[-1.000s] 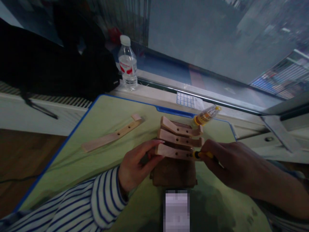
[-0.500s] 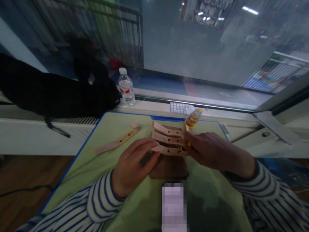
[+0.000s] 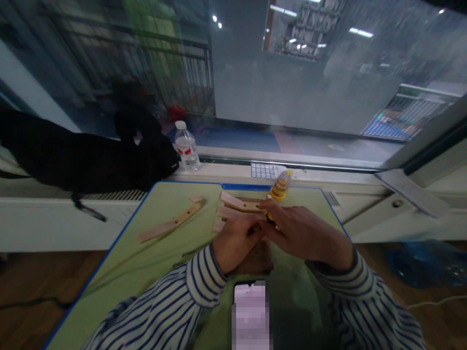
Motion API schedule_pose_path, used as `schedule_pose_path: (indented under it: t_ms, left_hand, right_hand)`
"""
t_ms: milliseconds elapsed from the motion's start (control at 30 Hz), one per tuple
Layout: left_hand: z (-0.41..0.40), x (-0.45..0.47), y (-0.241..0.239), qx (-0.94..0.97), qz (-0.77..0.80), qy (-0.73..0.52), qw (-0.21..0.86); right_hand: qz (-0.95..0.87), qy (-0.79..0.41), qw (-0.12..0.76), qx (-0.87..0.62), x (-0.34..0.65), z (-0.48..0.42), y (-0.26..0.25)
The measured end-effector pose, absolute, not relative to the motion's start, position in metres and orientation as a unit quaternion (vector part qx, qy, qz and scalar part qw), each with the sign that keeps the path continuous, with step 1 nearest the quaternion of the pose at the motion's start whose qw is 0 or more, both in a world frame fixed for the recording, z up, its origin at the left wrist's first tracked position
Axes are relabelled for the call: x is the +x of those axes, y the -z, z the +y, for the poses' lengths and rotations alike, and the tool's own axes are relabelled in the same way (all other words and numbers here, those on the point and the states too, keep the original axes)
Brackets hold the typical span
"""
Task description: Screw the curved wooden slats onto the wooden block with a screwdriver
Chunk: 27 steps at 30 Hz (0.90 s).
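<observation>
Both hands meet at lower centre of the frame, over a row of pale wooden pieces (image 3: pixel 237 210) lying side by side on a dark brown pad (image 3: pixel 257 257). The pad sits on a green mat (image 3: pixel 109 272) with a blue edge. Left hand (image 3: pixel 235 245): fingers curled down over the near end of the row, apparently to keep the wood from shifting; whether they grip or only press cannot be told. Right hand (image 3: pixel 302 233): fingers (image 3: pixel 273 208) pinched narrow on a small yellow-handled screwdriver (image 3: pixel 270 217), a grip suited to fine control; the tip is hidden. A loose wooden strip (image 3: pixel 170 223) lies to the left on the mat, apart from the row, perhaps set aside. A small orange-and-yellow bottle (image 3: pixel 280 184) stands just beyond the hands, within easy reach.
</observation>
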State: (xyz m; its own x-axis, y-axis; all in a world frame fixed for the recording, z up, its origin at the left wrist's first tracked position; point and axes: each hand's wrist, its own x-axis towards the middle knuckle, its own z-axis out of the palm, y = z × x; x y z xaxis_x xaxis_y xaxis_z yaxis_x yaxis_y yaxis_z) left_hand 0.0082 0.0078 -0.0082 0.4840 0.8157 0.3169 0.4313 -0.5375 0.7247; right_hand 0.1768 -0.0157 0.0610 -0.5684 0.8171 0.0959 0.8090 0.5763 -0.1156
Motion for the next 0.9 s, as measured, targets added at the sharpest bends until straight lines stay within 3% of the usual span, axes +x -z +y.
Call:
schedule_pose_path:
  t_ms: [167, 300, 900]
  left_hand:
    - [0.004, 0.006, 0.007, 0.815, 0.383, -0.332, 0.282]
    - [0.003, 0.006, 0.003, 0.822, 0.403, -0.309, 0.257]
    - [0.012, 0.002, -0.014, 0.863, 0.393, -0.206, 0.243]
  right_hand:
    - [-0.879, -0.098, 0.178, -0.432, 0.185, -0.02, -0.066]
    - [-0.893, -0.146, 0.179, -0.387, 0.185, -0.019, -0.065]
    - [-0.886, -0.106, 0.201, -0.403, 0.187, -0.017, -0.057]
